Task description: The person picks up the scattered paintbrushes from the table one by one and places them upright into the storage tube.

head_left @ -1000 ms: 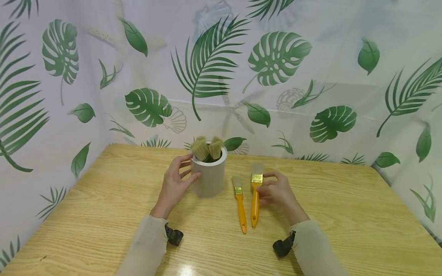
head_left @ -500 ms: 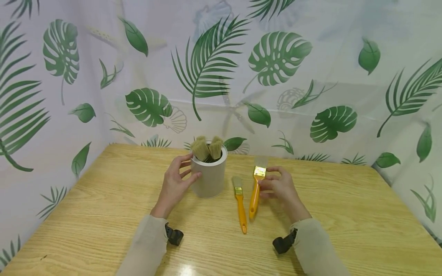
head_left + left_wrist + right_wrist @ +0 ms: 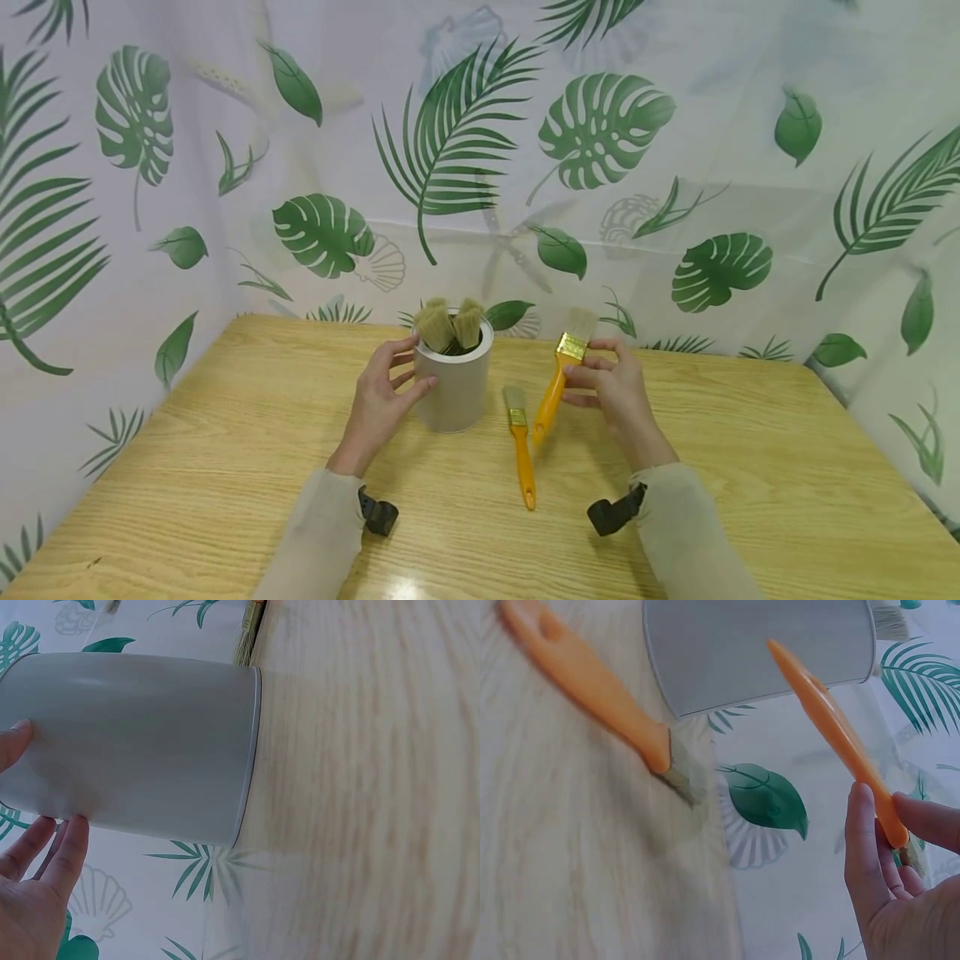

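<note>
My left hand (image 3: 377,406) holds the side of a grey can (image 3: 457,396) with a white rim, thumb in front and fingers around the left side. Two paintbrushes (image 3: 433,327) stand in it, bristles up; their handles are hidden inside. My right hand (image 3: 618,400) pinches a wide paintbrush (image 3: 550,406) near its metal ferrule, between thumb and fingers. This brush has an orange handle and pale bristles, and tilts with its bristles up and to the right. In the right wrist view its orange handle (image 3: 825,716) points toward the can.
A narrower orange-handled paintbrush (image 3: 523,458) lies on the wooden table (image 3: 750,467) between the can and my right hand. Behind the table hangs a white cloth (image 3: 465,250) printed with green leaves.
My right hand has raised the wide paintbrush off the table and moved it away from me, its handle end swinging left. My left hand stays at the can.
</note>
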The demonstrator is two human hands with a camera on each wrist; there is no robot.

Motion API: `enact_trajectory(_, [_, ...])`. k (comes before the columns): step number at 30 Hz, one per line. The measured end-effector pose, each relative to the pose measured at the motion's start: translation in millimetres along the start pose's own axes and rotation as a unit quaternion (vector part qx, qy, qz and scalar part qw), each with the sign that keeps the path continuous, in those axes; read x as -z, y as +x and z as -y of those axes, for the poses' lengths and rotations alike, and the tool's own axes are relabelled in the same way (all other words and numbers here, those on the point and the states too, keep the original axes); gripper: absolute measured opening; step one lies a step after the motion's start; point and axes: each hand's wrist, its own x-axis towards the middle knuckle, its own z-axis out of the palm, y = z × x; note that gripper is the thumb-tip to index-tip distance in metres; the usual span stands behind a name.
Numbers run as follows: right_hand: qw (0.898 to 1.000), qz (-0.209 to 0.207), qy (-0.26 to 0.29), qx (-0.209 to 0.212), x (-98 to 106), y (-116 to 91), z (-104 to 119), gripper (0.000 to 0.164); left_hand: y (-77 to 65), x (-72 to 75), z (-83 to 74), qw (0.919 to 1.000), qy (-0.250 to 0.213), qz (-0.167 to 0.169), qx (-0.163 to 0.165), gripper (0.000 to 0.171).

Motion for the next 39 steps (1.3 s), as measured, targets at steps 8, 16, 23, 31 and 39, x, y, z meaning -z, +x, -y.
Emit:
enact_trajectory(8, [0.998, -0.006, 0.047, 0.030, -8.8, 1.9, 11.7, 0.042, -0.1, 0.4, -2.7, 0.9999, 0.006, 0.002, 0.013, 0.052])
enact_trajectory(16, [0.995, -0.019, 0.072, 0.060, -18.9, 3.4, 24.0, 0.039, 0.5, 0.5, -1.2, 0.9999, 0.003, 0.003, 0.011, 0.054])
enact_trajectory(23, [0.991, -0.031, 0.106, 0.072, -25.6, 4.8, 32.1, 0.041, 0.4, 0.1, -1.7, 1.0000, 0.005, 0.001, 0.008, 0.053])
enact_trajectory(31, [0.981, -0.055, 0.158, 0.094, -35.3, 8.1, 38.7, 0.041, -0.1, 1.0, 0.0, 1.0000, 0.002, 0.006, 0.005, 0.053])
enact_trajectory(39, [0.972, -0.060, 0.193, 0.123, -41.9, 9.4, 42.9, 0.035, 0.2, 1.3, 0.7, 1.0000, -0.002, 0.003, 0.000, 0.055])
